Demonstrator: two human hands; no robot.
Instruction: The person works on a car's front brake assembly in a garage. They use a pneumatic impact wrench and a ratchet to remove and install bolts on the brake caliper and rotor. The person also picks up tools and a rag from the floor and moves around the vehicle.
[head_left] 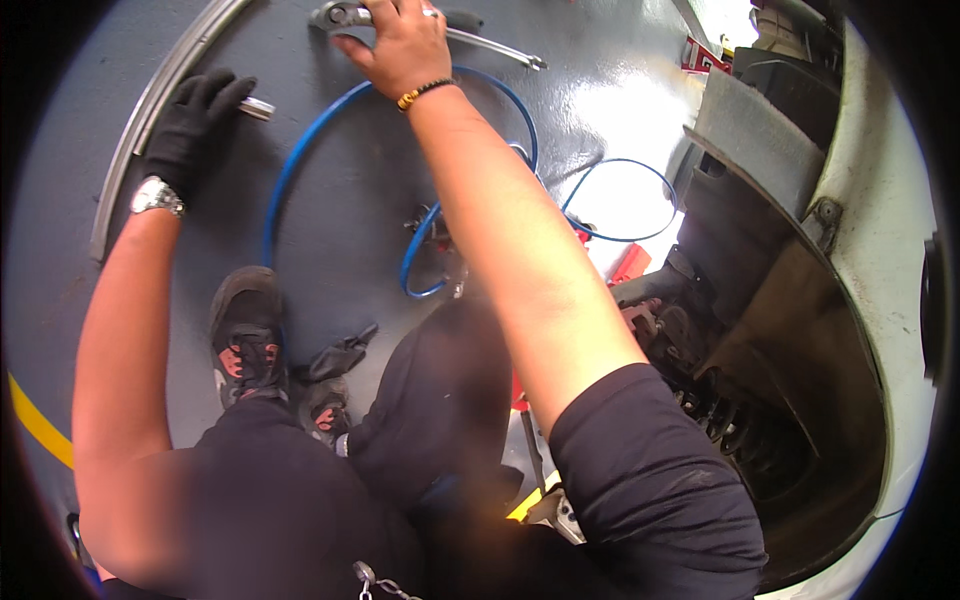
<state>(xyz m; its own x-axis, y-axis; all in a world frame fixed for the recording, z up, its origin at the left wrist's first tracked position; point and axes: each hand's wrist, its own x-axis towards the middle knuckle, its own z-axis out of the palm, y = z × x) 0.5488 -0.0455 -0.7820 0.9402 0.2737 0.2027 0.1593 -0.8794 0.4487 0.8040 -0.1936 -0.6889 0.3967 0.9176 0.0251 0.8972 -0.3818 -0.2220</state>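
My left hand (192, 128), in a black glove, is closed around a short shiny metal cylinder that looks like a socket (257, 108); only one end sticks out past the fingers. At the top edge my bare right hand (408, 50) reaches over a ratchet wrench (340, 15) low to the floor. Its round head shows left of the hand, and the fingers appear to curl over its body. A thin silver bar with a jointed end (510, 52) pokes out on the other side. The fingertips of my right hand are partly cut off by the frame.
A curved metal strip (137, 125) lies left of my gloved hand. A blue hose (290, 175) loops across the grey floor by my shoe (247, 325). Beside it lies a black glove (340, 355). On the right is a vehicle's open wheel arch (800, 400) with a spring inside.
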